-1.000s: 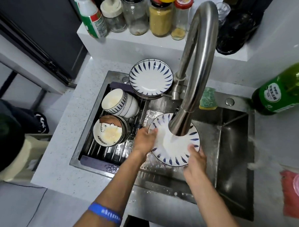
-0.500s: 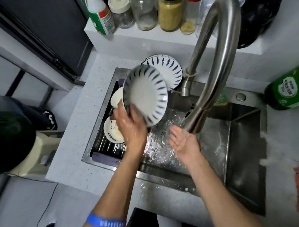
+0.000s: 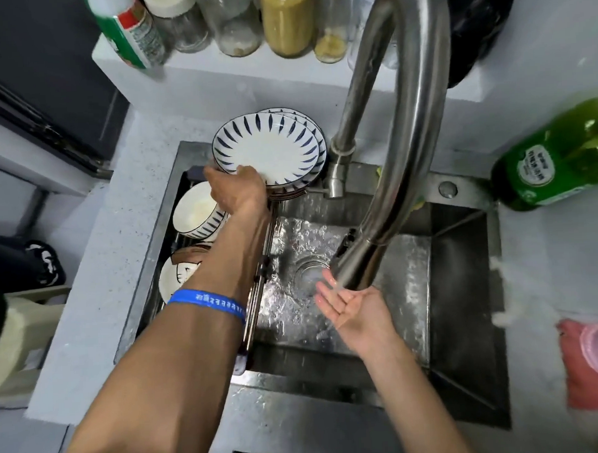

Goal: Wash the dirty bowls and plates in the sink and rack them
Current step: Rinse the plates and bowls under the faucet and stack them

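Note:
My left hand grips the near rim of a white plate with blue leaf marks, held face up on top of the stack of matching plates at the sink's back left corner. My right hand is open, palm up, under the running faucet head above the drain. Two stacks of bowls stand on the roll-up rack over the sink's left side: blue-striped bowls and a brown-and-white bowl, partly hidden by my left forearm.
The tall steel faucet arches over the sink. Jars and a bottle line the ledge behind. A green detergent bottle lies at the right, a pink cloth on the right counter. Water covers the basin floor.
My left hand carried the rinsed plate from the basin up to the plate stack at the back left. My right hand let go of it and now rinses under the water.

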Tool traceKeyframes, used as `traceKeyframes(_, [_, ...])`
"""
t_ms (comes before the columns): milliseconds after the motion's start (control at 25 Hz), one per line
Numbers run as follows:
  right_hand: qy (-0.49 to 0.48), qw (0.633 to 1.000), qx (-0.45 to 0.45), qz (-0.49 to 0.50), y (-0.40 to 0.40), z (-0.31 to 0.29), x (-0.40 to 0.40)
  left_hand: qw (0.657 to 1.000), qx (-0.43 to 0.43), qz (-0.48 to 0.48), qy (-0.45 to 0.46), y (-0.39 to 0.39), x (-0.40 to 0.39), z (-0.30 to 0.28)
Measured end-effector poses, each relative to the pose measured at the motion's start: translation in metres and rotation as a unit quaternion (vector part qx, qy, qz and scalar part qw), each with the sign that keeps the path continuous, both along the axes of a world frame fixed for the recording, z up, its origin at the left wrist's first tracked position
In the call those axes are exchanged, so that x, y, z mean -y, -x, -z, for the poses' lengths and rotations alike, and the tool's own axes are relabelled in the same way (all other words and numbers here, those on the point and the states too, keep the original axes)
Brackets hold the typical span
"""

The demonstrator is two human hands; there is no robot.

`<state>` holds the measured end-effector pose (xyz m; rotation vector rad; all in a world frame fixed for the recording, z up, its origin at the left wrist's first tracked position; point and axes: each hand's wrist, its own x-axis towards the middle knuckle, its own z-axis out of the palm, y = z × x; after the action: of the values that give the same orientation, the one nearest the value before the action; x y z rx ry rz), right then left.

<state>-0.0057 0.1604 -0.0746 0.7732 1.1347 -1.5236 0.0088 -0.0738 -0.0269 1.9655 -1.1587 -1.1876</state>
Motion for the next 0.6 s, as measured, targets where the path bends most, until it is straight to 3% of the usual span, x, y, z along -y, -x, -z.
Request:
traceKeyframes(200, [0.0,0.999,0.002,-0.034,-0.008,0.014,0.006,0.981,0.119,0.151,0.003,0.006,-0.007,0.01])
traceKeyframes(280, [-0.014,0.996,-0.029,-0.083,-0.012,0.017,0.01,0.96,0.158,0.228,-0.026,0.005,-0.002,0.01])
traceKeyframes(360, [-0.029,0.985,-0.086,-0.15,-0.022,0.014,0.016,0.938,0.182,0.296,0.006,-0.023,0.008,0.001])
traceKeyframes(480, [-0.037,0.951,-0.197,-0.235,-0.051,-0.001,0.038,0.92,0.25,0.277,0.118,-0.118,0.013,-0.002])
traceKeyframes(560, [-0.005,0.919,-0.248,-0.307,-0.079,-0.01,0.063,0.943,0.223,0.241,0.058,-0.183,-0.001,0.012])
traceKeyframes(600, [0.014,0.901,-0.254,-0.352,-0.092,-0.011,0.076,0.959,0.154,0.236,-0.025,-0.202,-0.01,0.021])
